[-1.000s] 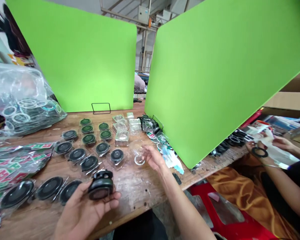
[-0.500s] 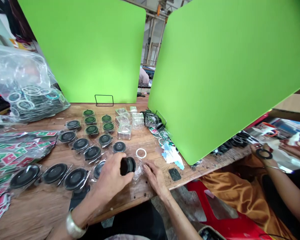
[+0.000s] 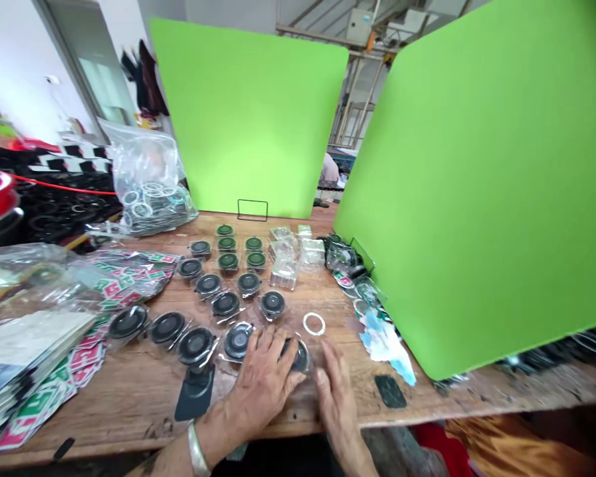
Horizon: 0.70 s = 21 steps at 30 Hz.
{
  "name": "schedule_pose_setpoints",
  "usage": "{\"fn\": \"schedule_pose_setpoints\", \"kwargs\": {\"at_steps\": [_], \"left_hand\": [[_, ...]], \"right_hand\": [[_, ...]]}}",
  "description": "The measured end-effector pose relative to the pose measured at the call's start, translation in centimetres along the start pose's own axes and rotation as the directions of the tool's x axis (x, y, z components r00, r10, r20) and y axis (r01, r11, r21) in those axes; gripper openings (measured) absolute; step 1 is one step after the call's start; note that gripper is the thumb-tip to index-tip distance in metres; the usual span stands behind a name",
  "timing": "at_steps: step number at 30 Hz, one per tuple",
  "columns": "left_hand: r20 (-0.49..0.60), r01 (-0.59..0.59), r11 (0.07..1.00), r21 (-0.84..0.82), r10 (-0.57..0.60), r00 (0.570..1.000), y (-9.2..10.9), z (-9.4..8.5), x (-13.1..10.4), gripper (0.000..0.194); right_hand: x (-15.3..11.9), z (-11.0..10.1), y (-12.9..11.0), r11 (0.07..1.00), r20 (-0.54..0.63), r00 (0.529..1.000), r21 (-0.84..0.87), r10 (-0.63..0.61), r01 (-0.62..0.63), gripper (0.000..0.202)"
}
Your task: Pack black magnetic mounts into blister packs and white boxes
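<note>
My left hand (image 3: 264,374), a bangle at its wrist, lies with fingers stretched over the left part of a black round disc (image 3: 299,356). That disc sits in clear plastic packaging on the wooden table, partly hidden by the fingers. Just right of it, my right hand (image 3: 338,391) rests with fingers extended and thumb apart, holding nothing visible. A white ring (image 3: 314,324) lies on the wood beyond both hands. Left of my left hand is another packaged black disc (image 3: 238,340), and several more stand in rows behind.
Clear plastic cases (image 3: 284,271) are stacked at the back. Green panels (image 3: 248,126) border the far side. A blue-white tissue (image 3: 385,344) and a dark square pad (image 3: 390,391) lie at right. Printed cards (image 3: 87,361) and a bag of rings (image 3: 153,205) are at left.
The black disc my left hand gripped tilted in the air now lies flat in its clear packaging under the fingers. My right hand has shifted beside it. The view has swung left.
</note>
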<state>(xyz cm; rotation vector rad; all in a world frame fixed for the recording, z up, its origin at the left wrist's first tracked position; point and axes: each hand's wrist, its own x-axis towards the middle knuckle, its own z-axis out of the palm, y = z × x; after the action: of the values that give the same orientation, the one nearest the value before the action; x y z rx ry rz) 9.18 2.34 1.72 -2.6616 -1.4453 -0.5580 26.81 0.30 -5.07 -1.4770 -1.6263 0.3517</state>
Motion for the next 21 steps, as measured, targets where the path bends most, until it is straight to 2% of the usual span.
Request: {"fn": "schedule_pose_setpoints", "kwargs": {"at_steps": [3,5,8,10,12,16,18,21], "left_hand": [[-0.099,0.141,0.974,0.179,-0.125,0.987,-3.8,0.0,-2.8,0.050],[-0.120,0.209,0.940,0.271,-0.182,0.976,-6.5,0.3,-4.7,0.054],[-0.112,0.230,0.923,0.308,-0.205,0.972,-9.3,0.9,-6.7,0.052],[-0.128,0.257,0.926,0.276,-0.229,0.965,-9.9,1.0,-7.2,0.048],[-0.153,0.283,0.933,0.223,-0.253,0.955,-9.7,0.7,-7.3,0.047],[-0.229,0.350,0.913,0.210,-0.302,0.925,-10.0,-0.6,-7.6,0.044],[-0.276,0.442,0.866,0.234,-0.377,0.884,-11.2,-1.2,-8.1,0.044],[-0.320,0.594,0.770,0.233,-0.516,0.794,-14.0,-1.7,-9.2,0.048]], "right_hand": [[-1.0,1.5,-0.8,0.959,0.138,0.967,-0.162,-0.213,0.234,0.044],[-0.9,2.1,-1.1,0.941,0.192,0.947,-0.176,-0.257,0.291,0.045],[0.7,2.1,-1.1,0.950,0.269,0.920,-0.042,-0.286,0.308,0.044],[2.4,1.7,-0.9,0.960,0.337,0.899,0.093,-0.279,0.264,0.044],[4.1,1.5,-0.7,0.963,0.358,0.904,0.208,-0.235,0.169,0.045],[6.2,2.6,-0.1,0.938,0.257,0.958,0.344,-0.130,0.035,0.045],[6.6,3.9,0.3,0.920,0.210,0.975,0.391,-0.080,-0.009,0.041],[7.1,6.4,0.4,0.870,0.163,0.984,0.472,0.070,-0.140,0.041]]}}
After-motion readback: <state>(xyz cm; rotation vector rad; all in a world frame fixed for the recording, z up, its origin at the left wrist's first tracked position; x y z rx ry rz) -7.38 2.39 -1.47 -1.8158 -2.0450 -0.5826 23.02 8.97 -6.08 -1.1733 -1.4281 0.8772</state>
